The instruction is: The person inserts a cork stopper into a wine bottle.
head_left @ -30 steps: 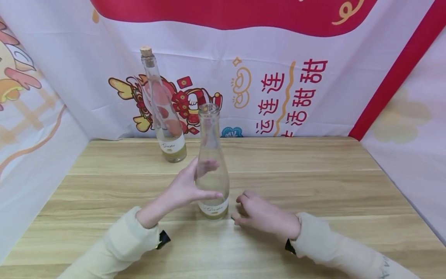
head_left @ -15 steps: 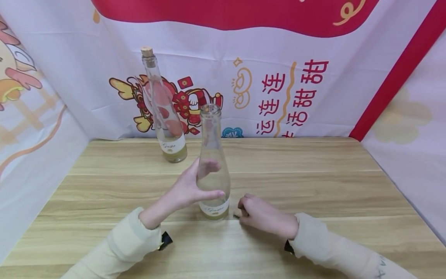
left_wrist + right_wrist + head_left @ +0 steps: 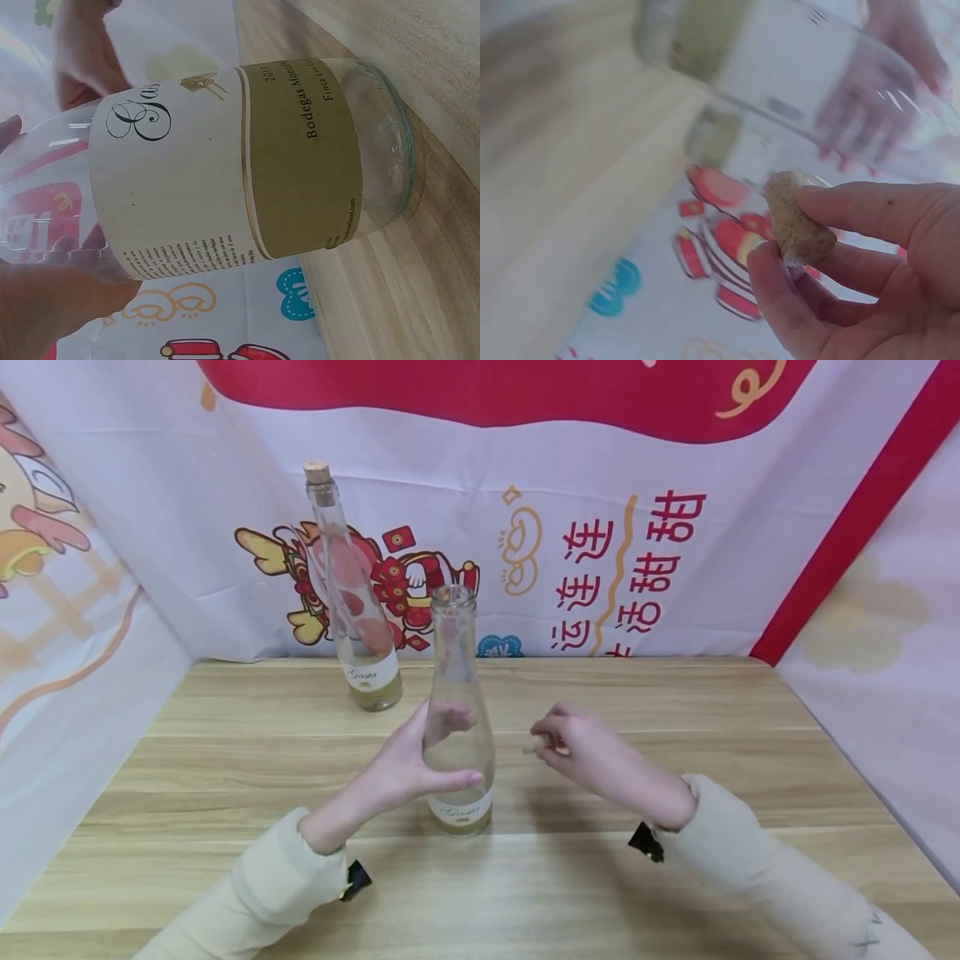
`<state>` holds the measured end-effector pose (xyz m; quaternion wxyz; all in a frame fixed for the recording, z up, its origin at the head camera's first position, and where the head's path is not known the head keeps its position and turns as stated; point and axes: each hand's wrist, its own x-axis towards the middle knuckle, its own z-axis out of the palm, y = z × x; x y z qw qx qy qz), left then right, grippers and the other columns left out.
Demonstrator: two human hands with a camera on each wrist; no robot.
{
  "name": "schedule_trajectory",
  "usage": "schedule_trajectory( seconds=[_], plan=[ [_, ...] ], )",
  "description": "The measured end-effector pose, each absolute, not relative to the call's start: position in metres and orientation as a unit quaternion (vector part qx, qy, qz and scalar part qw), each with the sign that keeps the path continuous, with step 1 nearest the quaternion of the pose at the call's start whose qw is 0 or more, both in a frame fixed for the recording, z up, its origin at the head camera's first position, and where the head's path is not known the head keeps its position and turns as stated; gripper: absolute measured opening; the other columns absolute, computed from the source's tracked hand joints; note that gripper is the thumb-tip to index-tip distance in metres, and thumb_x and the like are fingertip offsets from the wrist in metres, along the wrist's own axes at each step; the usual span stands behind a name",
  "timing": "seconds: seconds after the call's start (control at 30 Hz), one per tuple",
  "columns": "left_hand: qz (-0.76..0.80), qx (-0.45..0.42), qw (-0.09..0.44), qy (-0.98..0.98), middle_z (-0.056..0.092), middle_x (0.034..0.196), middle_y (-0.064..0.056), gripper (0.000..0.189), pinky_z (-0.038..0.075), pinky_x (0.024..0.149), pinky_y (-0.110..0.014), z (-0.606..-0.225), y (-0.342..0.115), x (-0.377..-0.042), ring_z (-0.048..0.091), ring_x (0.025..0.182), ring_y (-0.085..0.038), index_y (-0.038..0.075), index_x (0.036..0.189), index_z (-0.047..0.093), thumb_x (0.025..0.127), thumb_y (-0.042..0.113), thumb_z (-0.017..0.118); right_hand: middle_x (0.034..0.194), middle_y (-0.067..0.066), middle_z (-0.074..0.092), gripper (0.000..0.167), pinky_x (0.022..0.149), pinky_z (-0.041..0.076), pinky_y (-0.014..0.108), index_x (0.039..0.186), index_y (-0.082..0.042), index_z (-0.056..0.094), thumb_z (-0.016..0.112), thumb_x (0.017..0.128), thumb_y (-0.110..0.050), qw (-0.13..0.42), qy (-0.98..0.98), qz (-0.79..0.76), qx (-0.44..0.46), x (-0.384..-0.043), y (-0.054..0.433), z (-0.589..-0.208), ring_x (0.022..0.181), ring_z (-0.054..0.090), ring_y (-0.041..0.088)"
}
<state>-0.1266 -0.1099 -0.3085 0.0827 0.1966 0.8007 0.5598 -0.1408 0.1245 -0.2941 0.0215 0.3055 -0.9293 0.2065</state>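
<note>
An uncorked clear glass bottle (image 3: pixel 461 806) stands upright in the middle of the wooden table, with a white and olive label low on its body. My left hand (image 3: pixel 393 764) grips it from the left, thumb across the near side and fingers behind the glass. In the left wrist view the label (image 3: pixel 180 172) fills the middle, and the thumb lies at its lower left. Raised to the right of the bottle, my right hand (image 3: pixel 588 752) pinches a small tan cork (image 3: pixel 799 221) between thumb and fingers. The bottle's open mouth (image 3: pixel 453 597) is higher than that hand in the head view.
Behind and to the left stands a second labelled bottle (image 3: pixel 371 672), its neck stopped with a cork (image 3: pixel 317 472). A printed cloth (image 3: pixel 645 468) hangs along the table's back edge, with more cloth at both sides. Wooden tabletop (image 3: pixel 675 718) extends to the right.
My right hand has taken the cork from beside the bottle's base and lifted it up and slightly right. The left hand stays on the bottle, which has hardly moved.
</note>
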Motion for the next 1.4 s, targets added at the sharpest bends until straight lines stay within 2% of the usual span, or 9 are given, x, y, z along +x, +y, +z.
schedule_trajectory(
  seconds=[0.17,0.5,0.77,0.93,1.03,1.4],
  plan=[
    [0.560,0.203,0.077,0.799,0.051,0.126,-0.009,0.070,0.030,0.105,-0.042,-0.309,-0.110,-0.126,0.043,0.123,-0.025,0.009,0.127,0.038,0.070,0.015,0.079,0.083,0.005,0.059,0.020,0.061,0.049,0.024,0.098,0.002,0.065,0.068,0.079,-0.004,0.069,-0.926,0.208,0.307,-0.145,0.129,-0.268,0.071,0.054,0.013],
    [0.565,0.204,0.082,0.795,0.051,0.127,-0.009,0.071,0.030,0.105,-0.042,-0.309,-0.111,-0.127,0.043,0.123,-0.024,0.009,0.128,0.037,0.071,0.015,0.078,0.090,0.008,0.064,0.019,0.074,0.053,0.035,0.095,-0.001,0.063,0.070,0.078,-0.004,0.101,-0.916,0.264,0.284,-0.147,0.130,-0.226,0.080,0.061,0.019],
    [0.564,0.206,0.080,0.796,0.051,0.126,-0.009,0.071,0.030,0.105,-0.041,-0.309,-0.110,-0.126,0.043,0.123,-0.024,0.009,0.129,0.036,0.071,0.014,0.078,0.098,0.010,0.060,0.028,0.076,0.053,0.033,0.110,0.000,0.063,0.066,0.082,-0.004,0.122,-0.906,0.294,0.281,-0.145,0.126,-0.194,0.085,0.060,0.019],
    [0.565,0.211,0.078,0.793,0.050,0.127,-0.010,0.071,0.030,0.105,-0.043,-0.309,-0.110,-0.127,0.043,0.123,-0.025,0.009,0.129,0.036,0.071,0.013,0.078,0.100,0.010,0.056,0.039,0.076,0.053,0.036,0.123,-0.005,0.057,0.063,0.084,-0.007,0.141,-0.903,0.299,0.274,-0.141,0.121,-0.177,0.086,0.057,0.020],
    [0.568,0.216,0.076,0.791,0.050,0.127,-0.012,0.071,0.030,0.105,-0.044,-0.309,-0.110,-0.126,0.043,0.123,-0.026,0.007,0.128,0.036,0.071,0.013,0.077,0.106,0.011,0.056,0.041,0.079,0.052,0.038,0.125,-0.006,0.055,0.062,0.084,-0.005,0.153,-0.894,0.318,0.275,-0.140,0.118,-0.168,0.092,0.057,0.019],
    [0.572,0.208,0.084,0.789,0.050,0.127,-0.012,0.069,0.028,0.105,-0.047,-0.309,-0.110,-0.127,0.043,0.123,-0.027,0.008,0.127,0.036,0.072,0.013,0.077,0.105,0.005,0.059,0.028,0.079,0.051,0.022,0.112,0.001,0.055,0.061,0.085,-0.005,0.228,-0.839,0.391,0.302,-0.139,0.108,-0.151,0.095,0.057,0.007]
  ],
)
